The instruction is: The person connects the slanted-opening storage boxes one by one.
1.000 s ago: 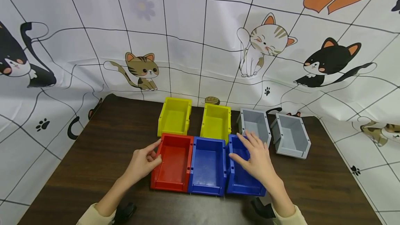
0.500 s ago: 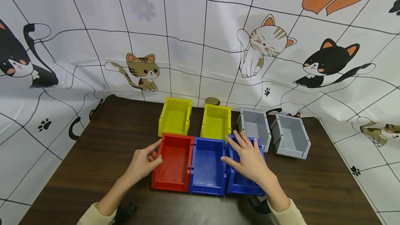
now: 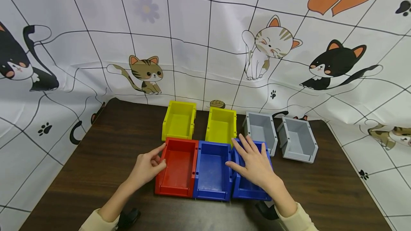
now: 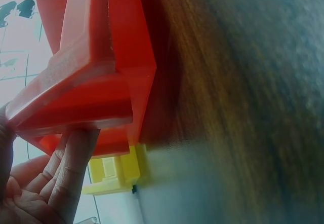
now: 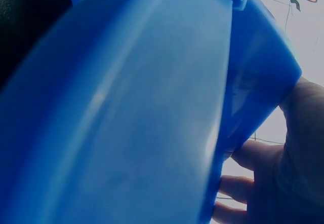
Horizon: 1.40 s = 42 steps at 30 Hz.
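A red bin (image 3: 178,168) and two blue bins, one in the middle (image 3: 213,170) and one on the right (image 3: 250,189), stand side by side. My left hand (image 3: 144,168) holds the red bin's left wall; in the left wrist view, the hand (image 4: 55,183) has its thumb at the rim and its fingers against the red bin (image 4: 136,46) below it. Fingers spread, my right hand (image 3: 255,165) lies over the right blue bin. In the right wrist view, that hand's (image 5: 304,153) thumb and fingertips touch the edges of the blue bin (image 5: 152,112).
Behind the row stand two yellow bins, left (image 3: 179,120) and right (image 3: 221,126), and two grey bins, left (image 3: 261,129) and right (image 3: 298,138). The brown table (image 3: 96,159) ends at a cat-patterned cloth (image 3: 189,56). The red and middle blue bins touch.
My right hand has shifted left over the right blue bin, and its fingers have spread wider. The left hand keeps its hold on the red bin; the bins look nearly unmoved.
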### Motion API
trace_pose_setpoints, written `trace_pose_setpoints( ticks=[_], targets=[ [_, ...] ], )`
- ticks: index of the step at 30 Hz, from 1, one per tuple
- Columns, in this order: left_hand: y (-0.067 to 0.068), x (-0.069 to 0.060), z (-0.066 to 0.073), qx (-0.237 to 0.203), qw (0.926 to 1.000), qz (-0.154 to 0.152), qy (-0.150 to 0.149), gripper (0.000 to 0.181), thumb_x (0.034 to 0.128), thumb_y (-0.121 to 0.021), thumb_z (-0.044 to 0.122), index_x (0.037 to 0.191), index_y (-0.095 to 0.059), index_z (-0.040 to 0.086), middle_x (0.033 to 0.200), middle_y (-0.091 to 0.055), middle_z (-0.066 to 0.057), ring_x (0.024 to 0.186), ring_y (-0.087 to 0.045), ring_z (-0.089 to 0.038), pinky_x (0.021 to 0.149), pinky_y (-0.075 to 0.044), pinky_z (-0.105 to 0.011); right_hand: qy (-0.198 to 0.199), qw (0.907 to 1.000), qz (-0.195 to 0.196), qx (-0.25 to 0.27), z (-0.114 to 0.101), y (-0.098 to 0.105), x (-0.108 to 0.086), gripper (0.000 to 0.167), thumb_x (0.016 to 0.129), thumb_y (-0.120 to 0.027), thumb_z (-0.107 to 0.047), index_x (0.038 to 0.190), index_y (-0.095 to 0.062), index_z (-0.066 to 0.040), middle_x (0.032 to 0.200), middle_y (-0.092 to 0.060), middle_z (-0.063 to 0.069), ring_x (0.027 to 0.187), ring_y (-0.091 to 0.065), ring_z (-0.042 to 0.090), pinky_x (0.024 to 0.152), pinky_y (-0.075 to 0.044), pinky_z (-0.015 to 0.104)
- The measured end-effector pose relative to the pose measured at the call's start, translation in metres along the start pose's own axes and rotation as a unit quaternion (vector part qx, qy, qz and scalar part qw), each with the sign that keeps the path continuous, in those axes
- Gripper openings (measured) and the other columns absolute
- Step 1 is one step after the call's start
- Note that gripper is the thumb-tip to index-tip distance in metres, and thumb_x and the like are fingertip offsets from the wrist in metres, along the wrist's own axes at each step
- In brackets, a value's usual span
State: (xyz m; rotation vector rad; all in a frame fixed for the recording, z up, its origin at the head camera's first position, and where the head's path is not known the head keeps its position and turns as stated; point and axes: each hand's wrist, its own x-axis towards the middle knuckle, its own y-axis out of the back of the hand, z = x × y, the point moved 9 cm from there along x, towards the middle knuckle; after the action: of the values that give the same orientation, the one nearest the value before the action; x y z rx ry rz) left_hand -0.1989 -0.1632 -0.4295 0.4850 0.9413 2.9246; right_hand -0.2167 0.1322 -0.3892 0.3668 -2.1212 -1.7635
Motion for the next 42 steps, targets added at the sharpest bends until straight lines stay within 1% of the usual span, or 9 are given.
trace_pose_setpoints(
  ticks=[5,8,13,17,22,30,36,39,42],
  targets=[
    [-0.001,-0.001,-0.001,-0.002,1.0,0.004,0.001,0.052,0.0766,-0.063,-0.004,0.128,-0.054,-0.007,0.062,-0.051,0.003,0.043,-0.04,-0.002,0.043,-0.041,-0.022,0.0,0.9998,0.017,0.003,0.0,-0.002,0.0,0.078,0.082,-0.056,-0.061,0.145,-0.037,-0.018,0.151,-0.028,0.01,0.138,-0.022,0.034,0.1,-0.007,0.07],
    [-0.001,-0.002,-0.001,-0.003,1.0,0.003,-0.001,0.052,0.0767,-0.063,-0.004,0.128,-0.054,-0.007,0.062,-0.051,0.003,0.043,-0.04,-0.001,0.043,-0.041,-0.022,0.002,0.9999,0.013,-0.004,0.001,-0.013,-0.003,0.078,0.083,-0.053,-0.063,0.145,-0.037,-0.019,0.15,-0.029,0.011,0.138,-0.023,0.034,0.1,-0.008,0.07],
    [0.0,0.001,0.001,-0.005,0.9999,0.006,-0.008,0.051,0.0773,-0.062,-0.004,0.128,-0.054,-0.007,0.062,-0.052,0.004,0.043,-0.041,-0.002,0.043,-0.041,-0.022,-0.004,1.0,-0.005,-0.004,0.005,-0.033,-0.005,0.073,0.088,-0.048,-0.06,0.148,-0.032,-0.021,0.153,-0.023,0.01,0.14,-0.018,0.03,0.101,-0.003,0.069],
    [0.002,0.003,0.003,-0.002,0.9999,0.006,-0.007,0.051,0.0775,-0.062,-0.004,0.128,-0.054,-0.007,0.062,-0.053,0.003,0.044,-0.042,-0.002,0.043,-0.042,-0.022,-0.001,0.9999,0.01,-0.004,0.005,-0.033,-0.004,0.071,0.088,-0.049,-0.058,0.147,-0.032,-0.021,0.153,-0.023,0.009,0.14,-0.017,0.029,0.101,-0.002,0.07],
    [0.002,0.002,0.002,0.002,1.0,0.001,0.0,0.052,0.0771,-0.063,-0.004,0.128,-0.053,-0.006,0.062,-0.052,0.003,0.044,-0.042,-0.003,0.043,-0.042,-0.022,-0.002,1.0,-0.001,0.005,0.004,-0.036,-0.005,0.072,0.089,-0.049,-0.057,0.148,-0.031,-0.019,0.153,-0.022,0.01,0.14,-0.017,0.031,0.099,-0.002,0.071],
    [0.0,-0.002,0.0,0.003,1.0,0.0,-0.001,0.052,0.0768,-0.064,-0.003,0.128,-0.053,-0.007,0.062,-0.052,0.004,0.044,-0.042,-0.003,0.043,-0.042,-0.022,-0.004,0.9999,0.009,0.007,0.002,-0.034,-0.009,0.074,0.087,-0.052,-0.057,0.147,-0.033,-0.019,0.152,-0.025,0.01,0.14,-0.019,0.032,0.098,-0.002,0.072],
    [-0.001,-0.002,0.0,-0.001,1.0,0.001,0.0,0.053,0.0772,-0.063,-0.003,0.129,-0.053,-0.006,0.062,-0.052,0.003,0.044,-0.042,-0.003,0.043,-0.042,-0.022,-0.006,0.9999,0.006,-0.014,0.004,-0.035,-0.009,0.076,0.085,-0.051,-0.061,0.147,-0.033,-0.021,0.152,-0.026,0.009,0.139,-0.02,0.032,0.1,0.0,0.071],
    [-0.002,-0.001,0.0,-0.004,1.0,0.0,-0.001,0.053,0.0775,-0.063,-0.004,0.129,-0.053,-0.006,0.062,-0.053,0.003,0.043,-0.042,-0.003,0.043,-0.042,-0.023,-0.006,0.9999,0.003,-0.009,0.005,-0.037,-0.009,0.077,0.085,-0.052,-0.061,0.148,-0.032,-0.021,0.152,-0.025,0.01,0.14,-0.018,0.033,0.1,0.002,0.07],
    [-0.001,-0.001,0.0,-0.004,1.0,-0.002,-0.004,0.053,0.0778,-0.062,-0.003,0.13,-0.052,-0.006,0.062,-0.053,0.004,0.043,-0.042,-0.003,0.043,-0.042,-0.023,-0.005,1.0,0.006,-0.002,0.005,-0.038,-0.008,0.077,0.085,-0.053,-0.06,0.148,-0.032,-0.02,0.152,-0.024,0.01,0.14,-0.018,0.032,0.1,0.0,0.071]
  ],
)
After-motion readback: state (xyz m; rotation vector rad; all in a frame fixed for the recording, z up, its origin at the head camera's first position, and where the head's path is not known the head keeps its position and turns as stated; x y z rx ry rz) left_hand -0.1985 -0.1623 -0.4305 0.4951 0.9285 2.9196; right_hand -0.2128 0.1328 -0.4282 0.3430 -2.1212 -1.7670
